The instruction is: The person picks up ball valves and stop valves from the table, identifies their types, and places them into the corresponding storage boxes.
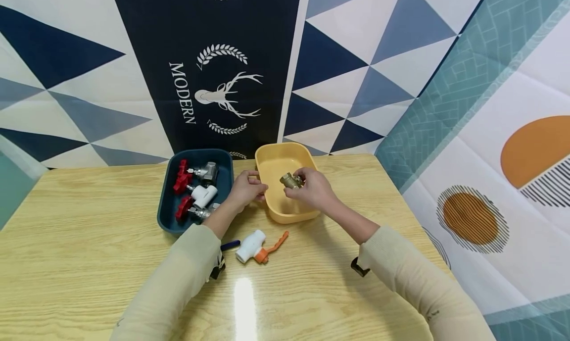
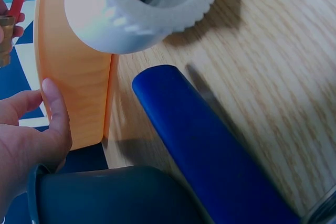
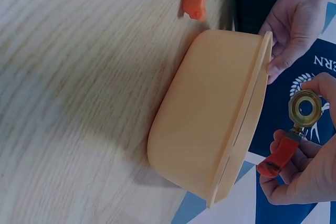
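Right hand: fingers and thumb clamped on a brass valve with a red lever, held above the opening of a yellow rectangular plastic bin. Left hand: thumb and finger pinch the bin's rim on its left side.

Surface: pale wood-grained table, its far edge close to the patterned wall; a bright streak of reflected light near the person, soft arm shadow at right. In front of the bin lies a white plastic valve with an orange lever; just beside it, a blue handle, partly hidden by the left arm. Left of the bin, a dark blue rectangular plastic tray holds three valves with red handwheels, the middle one white-bodied, the others metallic.

Room: far wall of blue, grey and white triangles, split by a black panel with a white stag's head and "MODERN". Right wall: teal border, orange rounds, striped shapes on white.
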